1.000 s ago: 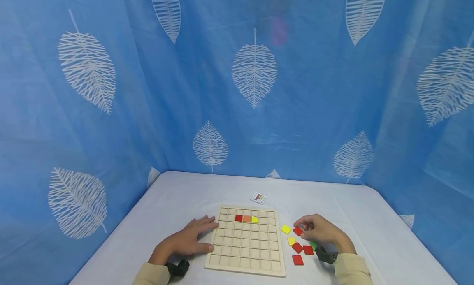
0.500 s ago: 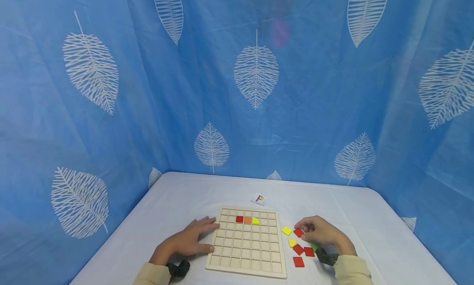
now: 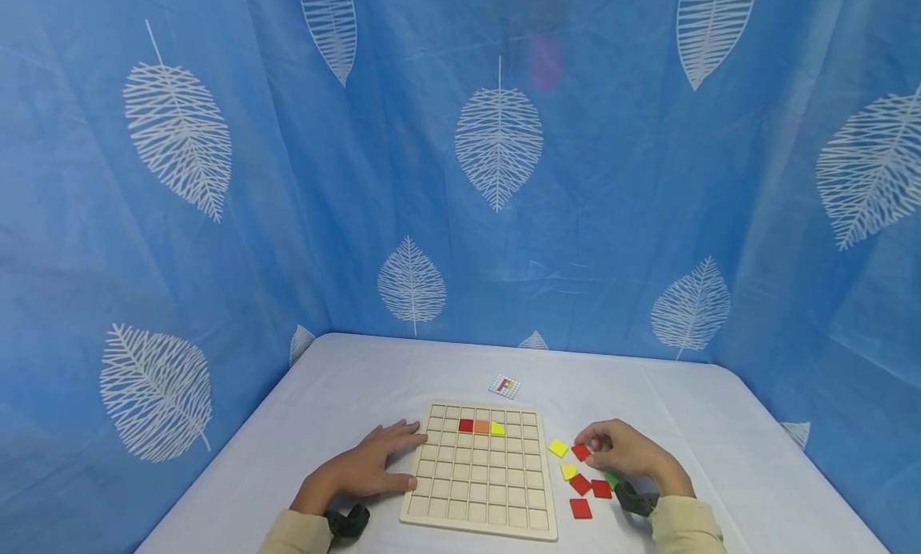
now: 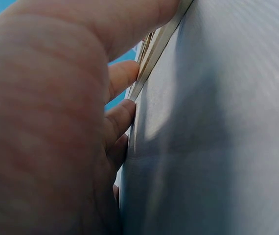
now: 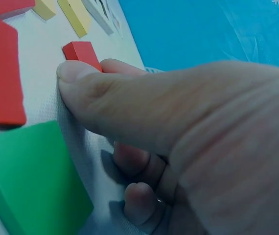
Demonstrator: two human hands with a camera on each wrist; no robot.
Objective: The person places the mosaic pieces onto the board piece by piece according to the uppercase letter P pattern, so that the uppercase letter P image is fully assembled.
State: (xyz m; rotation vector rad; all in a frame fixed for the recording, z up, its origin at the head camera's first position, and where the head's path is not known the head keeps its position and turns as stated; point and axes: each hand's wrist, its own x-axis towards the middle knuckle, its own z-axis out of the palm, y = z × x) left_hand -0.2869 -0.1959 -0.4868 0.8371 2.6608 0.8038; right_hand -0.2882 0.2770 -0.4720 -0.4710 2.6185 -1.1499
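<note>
Red square flat tile [image 3: 580, 452] is being held outside the right edge of the pale wooden gridded board [image 3: 478, 492]; the right hand [image 3: 624, 448] is pinching its edges. The left hand [image 3: 374, 462], thumb spread wide, is touching the board's left edge, apparently steadying it.

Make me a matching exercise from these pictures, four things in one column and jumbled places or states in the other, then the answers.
1. Left hand
2. Pattern card
3. Orange tile
4. Right hand

A. Between a placed red tile and a yellow piece
B. Pinching a loose red tile
C. At the wooden grid board's left edge
D. Beyond the board's far edge

Pairs: 1-C, 2-D, 3-A, 4-B
</note>
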